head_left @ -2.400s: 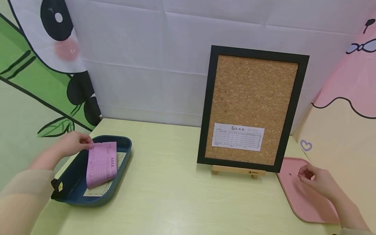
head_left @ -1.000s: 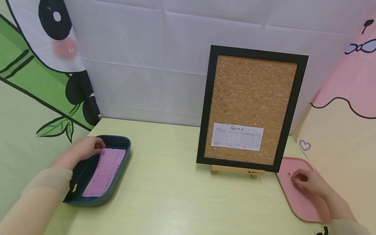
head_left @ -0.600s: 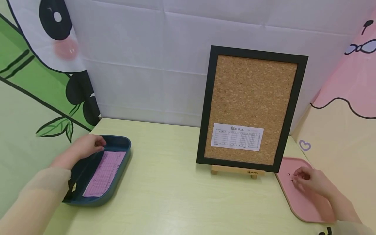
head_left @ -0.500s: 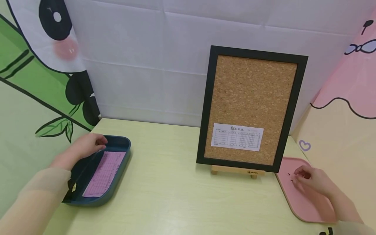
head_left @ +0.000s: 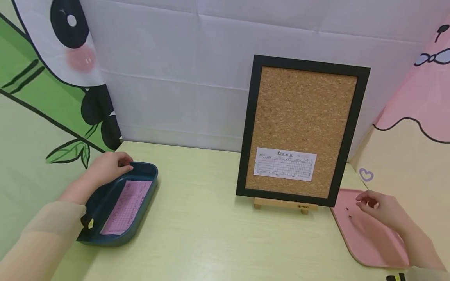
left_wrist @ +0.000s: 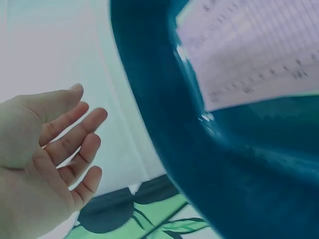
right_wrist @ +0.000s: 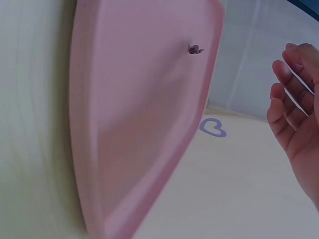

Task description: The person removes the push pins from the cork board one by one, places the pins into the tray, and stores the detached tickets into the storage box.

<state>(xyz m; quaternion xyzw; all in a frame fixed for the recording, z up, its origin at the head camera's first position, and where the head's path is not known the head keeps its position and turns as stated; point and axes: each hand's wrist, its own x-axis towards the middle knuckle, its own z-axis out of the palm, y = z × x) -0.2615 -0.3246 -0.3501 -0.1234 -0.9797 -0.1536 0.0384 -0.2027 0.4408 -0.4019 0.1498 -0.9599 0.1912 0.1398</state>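
The left hand (head_left: 107, 166) hovers with relaxed fingers over the blue tray (head_left: 147, 169) holding the pink slip (head_left: 127, 207). The right hand (head_left: 381, 210), loosely curled and empty, hangs above the pushpin (right_wrist: 194, 49) on the pink tray (head_left: 365, 246).

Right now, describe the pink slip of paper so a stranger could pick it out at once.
Start at the black-framed cork board standing on the table, then look far left to the dark blue tray beside the left hand. The pink slip lies flat inside that tray. Unlike the white slip pinned to the board, it is pink and unpinned.
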